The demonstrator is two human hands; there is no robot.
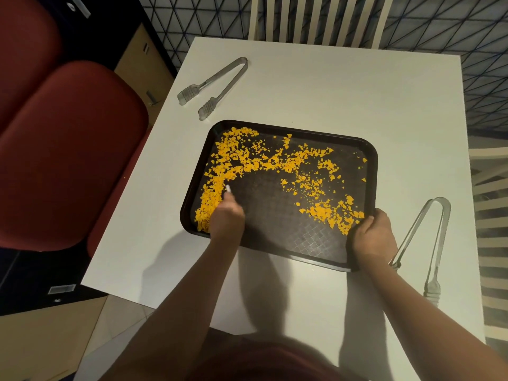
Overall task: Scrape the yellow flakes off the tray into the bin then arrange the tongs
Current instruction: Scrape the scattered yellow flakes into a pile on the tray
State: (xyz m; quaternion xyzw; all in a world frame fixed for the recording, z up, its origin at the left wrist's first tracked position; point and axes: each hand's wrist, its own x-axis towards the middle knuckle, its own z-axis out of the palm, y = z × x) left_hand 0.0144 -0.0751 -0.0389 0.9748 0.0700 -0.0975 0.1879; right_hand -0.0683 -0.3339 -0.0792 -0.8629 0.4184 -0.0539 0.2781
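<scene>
A dark brown tray lies on the white table, with yellow flakes strewn along its left side, across its far half and at its near right. My left hand is inside the tray at the near left, closed on a small white scraper that touches the flakes. My right hand grips the tray's near right rim. One clear tongs lies beyond the tray at the far left. A second clear tongs lies to the right of the tray, beside my right hand. No bin is in view.
Dark red padded seats stand left of the table. A white slatted chair back is at the far edge, and another slatted chair is at the right edge. The table's near edge is close to my body.
</scene>
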